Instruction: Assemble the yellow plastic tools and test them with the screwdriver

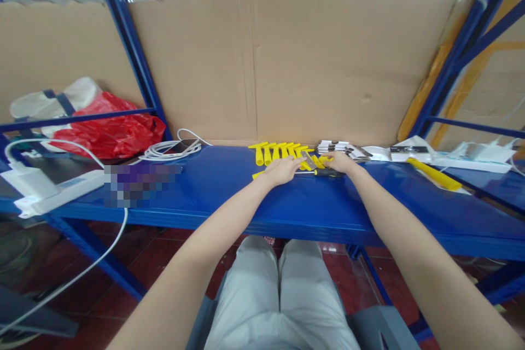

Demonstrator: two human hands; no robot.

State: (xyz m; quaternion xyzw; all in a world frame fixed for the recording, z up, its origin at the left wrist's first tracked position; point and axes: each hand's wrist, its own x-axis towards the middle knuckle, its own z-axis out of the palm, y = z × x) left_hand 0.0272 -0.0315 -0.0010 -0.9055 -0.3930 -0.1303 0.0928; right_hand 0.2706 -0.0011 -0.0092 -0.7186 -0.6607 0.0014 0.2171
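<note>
Both my hands rest on the blue shelf among a row of yellow scraper handles. My left hand lies palm down, its fingers stretched toward a metal blade piece and touching the yellow pieces. My right hand is curled over the parts, beside a screwdriver with a dark handle that lies between the hands. What the right fingers grip is hidden. A stack of small blade packets sits just behind the right hand.
A white cable coil and a red plastic bag lie at the left, with a white power strip at the shelf's edge. A long yellow tool and white packets lie at the right. Cardboard backs the shelf.
</note>
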